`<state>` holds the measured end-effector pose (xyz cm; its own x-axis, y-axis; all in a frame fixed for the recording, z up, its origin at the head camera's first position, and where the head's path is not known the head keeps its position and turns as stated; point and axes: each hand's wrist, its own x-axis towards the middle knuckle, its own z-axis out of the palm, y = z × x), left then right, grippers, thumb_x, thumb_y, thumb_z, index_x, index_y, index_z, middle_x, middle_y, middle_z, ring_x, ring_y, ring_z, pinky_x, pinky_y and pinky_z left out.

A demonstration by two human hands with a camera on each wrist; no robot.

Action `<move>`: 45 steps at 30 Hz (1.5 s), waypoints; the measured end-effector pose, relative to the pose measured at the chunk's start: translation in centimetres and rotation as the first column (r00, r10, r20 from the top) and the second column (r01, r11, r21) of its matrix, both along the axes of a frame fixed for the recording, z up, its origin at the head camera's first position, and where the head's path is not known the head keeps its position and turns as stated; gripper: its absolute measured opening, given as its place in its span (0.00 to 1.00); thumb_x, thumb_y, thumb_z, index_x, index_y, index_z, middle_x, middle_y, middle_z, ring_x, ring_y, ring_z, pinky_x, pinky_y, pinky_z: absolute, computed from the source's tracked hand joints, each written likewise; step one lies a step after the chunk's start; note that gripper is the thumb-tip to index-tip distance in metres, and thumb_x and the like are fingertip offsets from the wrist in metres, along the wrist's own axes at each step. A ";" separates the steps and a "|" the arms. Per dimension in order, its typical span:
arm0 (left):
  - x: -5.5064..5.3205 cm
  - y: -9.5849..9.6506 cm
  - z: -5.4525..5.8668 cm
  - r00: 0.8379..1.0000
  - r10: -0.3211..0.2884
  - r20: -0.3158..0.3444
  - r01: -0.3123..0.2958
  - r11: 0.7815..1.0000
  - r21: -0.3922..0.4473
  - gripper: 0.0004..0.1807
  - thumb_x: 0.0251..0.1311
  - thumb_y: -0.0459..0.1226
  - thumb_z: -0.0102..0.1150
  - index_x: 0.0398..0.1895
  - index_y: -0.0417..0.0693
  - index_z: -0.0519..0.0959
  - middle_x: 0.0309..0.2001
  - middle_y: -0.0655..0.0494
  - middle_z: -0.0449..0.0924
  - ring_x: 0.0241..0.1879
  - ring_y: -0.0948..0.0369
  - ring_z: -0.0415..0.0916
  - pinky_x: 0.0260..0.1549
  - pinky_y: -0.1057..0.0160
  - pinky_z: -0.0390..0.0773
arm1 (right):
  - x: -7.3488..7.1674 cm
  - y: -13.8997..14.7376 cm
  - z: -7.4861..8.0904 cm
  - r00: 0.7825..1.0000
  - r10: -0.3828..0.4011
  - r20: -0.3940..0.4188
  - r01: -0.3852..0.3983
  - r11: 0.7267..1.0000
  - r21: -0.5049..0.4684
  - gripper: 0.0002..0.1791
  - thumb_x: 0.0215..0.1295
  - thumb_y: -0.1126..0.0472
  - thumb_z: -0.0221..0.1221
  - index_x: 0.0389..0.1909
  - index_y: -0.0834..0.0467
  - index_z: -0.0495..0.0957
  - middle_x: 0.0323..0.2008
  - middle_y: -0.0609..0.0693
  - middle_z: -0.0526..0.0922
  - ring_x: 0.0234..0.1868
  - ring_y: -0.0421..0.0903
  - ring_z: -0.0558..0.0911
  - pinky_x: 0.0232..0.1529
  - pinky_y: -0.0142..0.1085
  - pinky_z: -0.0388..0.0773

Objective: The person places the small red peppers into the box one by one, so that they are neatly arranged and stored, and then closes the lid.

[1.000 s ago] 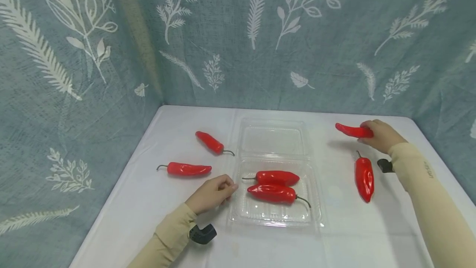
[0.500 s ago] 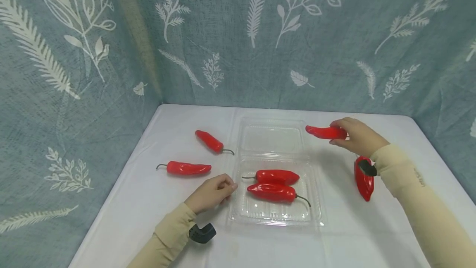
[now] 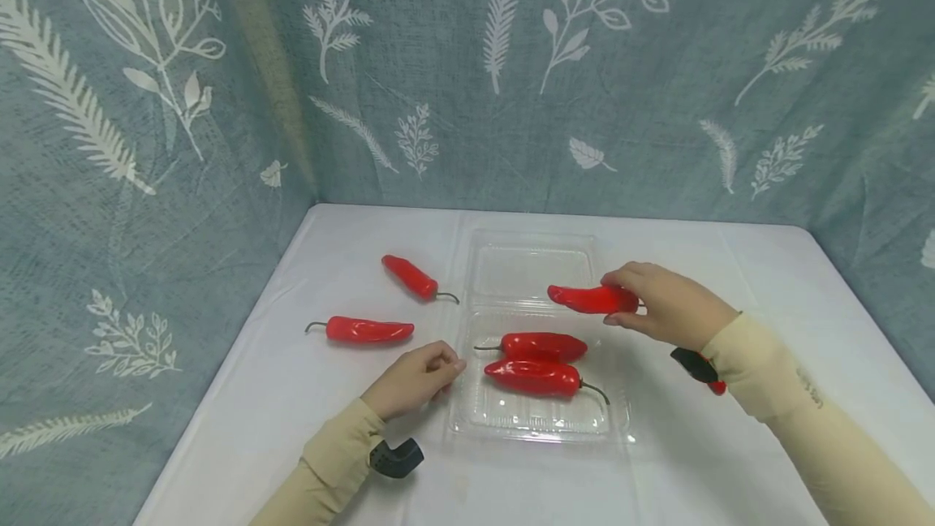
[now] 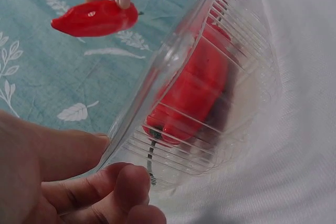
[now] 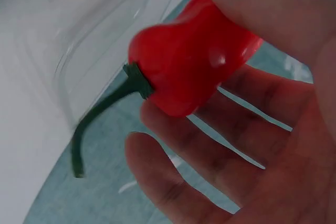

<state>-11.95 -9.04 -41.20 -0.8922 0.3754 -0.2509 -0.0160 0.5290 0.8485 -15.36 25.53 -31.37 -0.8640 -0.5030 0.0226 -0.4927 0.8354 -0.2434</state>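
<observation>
The right hand [image 3: 668, 303] gripped one held pepper [image 3: 577, 299] between thumb and fingers near its stem end, aloft near the clear box's hinge. The left hand [image 3: 409, 384] pinched the left rim of the near tray [image 3: 504, 424]. That end grip could perhaps have let the pepper swing or slip, and a drop might have rolled the two tray peppers [image 3: 536, 378]; slackened left fingers could have let the thin box slide. Six peppers showed: one held, two in the tray, two left-hand peppers [image 3: 368, 330] on the table, and one right-hand pepper [image 3: 719, 387], mostly hidden by the right wrist. One lid [image 3: 533, 268] lay open, far side.
</observation>
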 end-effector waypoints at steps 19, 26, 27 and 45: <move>0.0 -0.1 -0.3 1.000 -0.010 -0.011 0.010 1.000 -0.001 0.11 0.67 0.45 0.53 0.37 0.46 0.75 0.20 0.57 0.71 0.22 0.62 0.68 0.25 0.65 0.67 | 4.0 -4.4 -2.9 0.979 0.192 0.074 -0.198 0.977 0.079 0.25 0.48 0.49 0.73 0.47 0.53 0.80 0.39 0.45 0.83 0.37 0.40 0.80 0.40 0.36 0.80; 0.1 -0.1 -0.3 1.000 -0.010 -0.016 0.010 1.000 -0.003 0.11 0.67 0.45 0.54 0.38 0.47 0.75 0.20 0.57 0.72 0.22 0.63 0.67 0.23 0.66 0.66 | 4.6 -5.5 -4.3 0.964 0.243 0.107 -0.251 0.966 0.064 0.25 0.46 0.50 0.74 0.46 0.53 0.80 0.38 0.45 0.84 0.38 0.40 0.80 0.42 0.37 0.81; 0.1 -0.1 -0.3 1.000 -0.009 -0.015 0.009 1.000 -0.003 0.11 0.67 0.45 0.54 0.38 0.47 0.75 0.20 0.57 0.72 0.22 0.62 0.67 0.23 0.66 0.66 | 4.7 -5.6 -4.5 0.963 0.251 0.101 -0.258 0.964 0.064 0.25 0.46 0.50 0.74 0.45 0.53 0.80 0.37 0.44 0.83 0.37 0.40 0.80 0.41 0.37 0.81; 0.2 -0.1 0.0 1.000 -0.004 -0.019 0.004 1.000 0.001 0.11 0.66 0.44 0.54 0.37 0.46 0.75 0.20 0.56 0.72 0.21 0.62 0.68 0.22 0.66 0.66 | 5.6 -6.5 -5.6 0.947 0.317 0.056 -0.322 0.940 0.110 0.20 0.51 0.52 0.71 0.45 0.53 0.80 0.36 0.45 0.81 0.36 0.39 0.79 0.40 0.34 0.80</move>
<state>-11.71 -9.09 -41.23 -0.8953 0.3794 -0.2336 0.0022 0.5279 0.8493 -9.71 19.07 -37.01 -0.6564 -0.7500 -0.0814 -0.7311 0.6590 -0.1770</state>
